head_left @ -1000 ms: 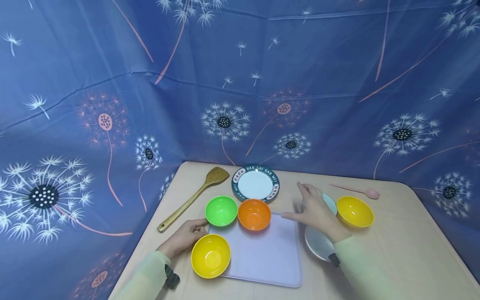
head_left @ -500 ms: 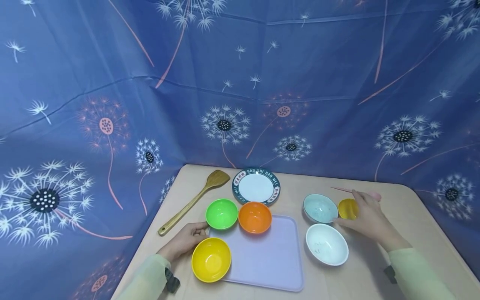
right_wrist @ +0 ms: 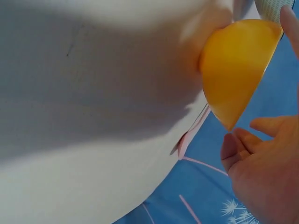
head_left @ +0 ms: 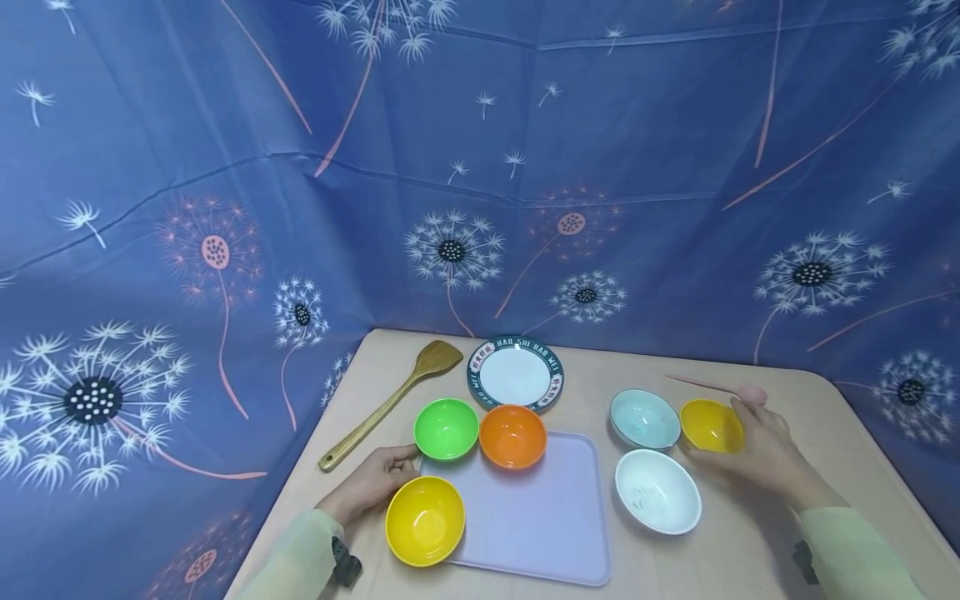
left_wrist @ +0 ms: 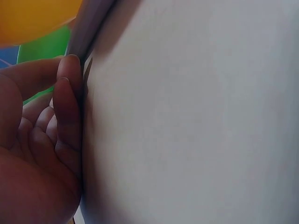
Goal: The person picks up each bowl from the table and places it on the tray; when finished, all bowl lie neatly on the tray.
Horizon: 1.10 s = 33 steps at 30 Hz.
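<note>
My left hand (head_left: 375, 481) pinches the left edge of the lavender tray (head_left: 540, 525); in the left wrist view, thumb and fingers (left_wrist: 69, 93) meet at its rim (left_wrist: 88, 28). A green bowl (head_left: 446, 429) and an orange bowl (head_left: 513, 437) sit at the tray's far side. Overlapping its near left corner is a yellow bowl (head_left: 425, 521). On the right, my right hand (head_left: 768, 454) spans another yellow bowl (head_left: 708, 423), thumb on the near side and fingers on the right. From the right wrist view, the fingertips lie close to this bowl's (right_wrist: 238, 70) rim; firm contact is unclear.
A light blue bowl (head_left: 645, 419) and a white bowl (head_left: 657, 492) stand between the tray and the right yellow bowl. Behind lie a pink spoon (head_left: 750, 394) and a green-rimmed plate (head_left: 515, 375). A wooden spatula (head_left: 390, 404) lies at the left. Blue patterned cloth (head_left: 480, 167) hangs behind the table.
My right hand has moved right, from over the light blue and white bowls to around the right yellow bowl. My left hand and the bowls stay in place.
</note>
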{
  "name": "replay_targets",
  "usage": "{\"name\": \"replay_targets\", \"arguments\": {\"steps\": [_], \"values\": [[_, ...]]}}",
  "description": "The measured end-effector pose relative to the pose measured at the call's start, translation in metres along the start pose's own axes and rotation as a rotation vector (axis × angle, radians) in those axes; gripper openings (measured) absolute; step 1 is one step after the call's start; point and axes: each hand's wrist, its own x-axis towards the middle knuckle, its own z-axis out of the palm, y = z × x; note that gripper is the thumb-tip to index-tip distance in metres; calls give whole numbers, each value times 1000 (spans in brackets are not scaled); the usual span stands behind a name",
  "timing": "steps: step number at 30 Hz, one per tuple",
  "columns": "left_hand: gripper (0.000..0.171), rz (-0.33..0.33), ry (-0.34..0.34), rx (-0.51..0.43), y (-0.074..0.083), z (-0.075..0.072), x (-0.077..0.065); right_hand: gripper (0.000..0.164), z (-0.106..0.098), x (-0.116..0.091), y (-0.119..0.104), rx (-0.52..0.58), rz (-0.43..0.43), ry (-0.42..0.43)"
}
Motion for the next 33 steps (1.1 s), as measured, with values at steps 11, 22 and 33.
{"name": "replay_targets", "arguments": {"steps": [11, 22, 33], "values": [[60, 10, -4, -20, -1, 0, 0, 117, 1, 5, 5, 23, -89, -12], [61, -8, -3, 1, -1, 0, 1, 101, 0, 7, 4, -1, -103, -4], [60, -9, -13, -29, 0, -1, -1, 116, -12, -3, 4, 18, 26, 20]]}}
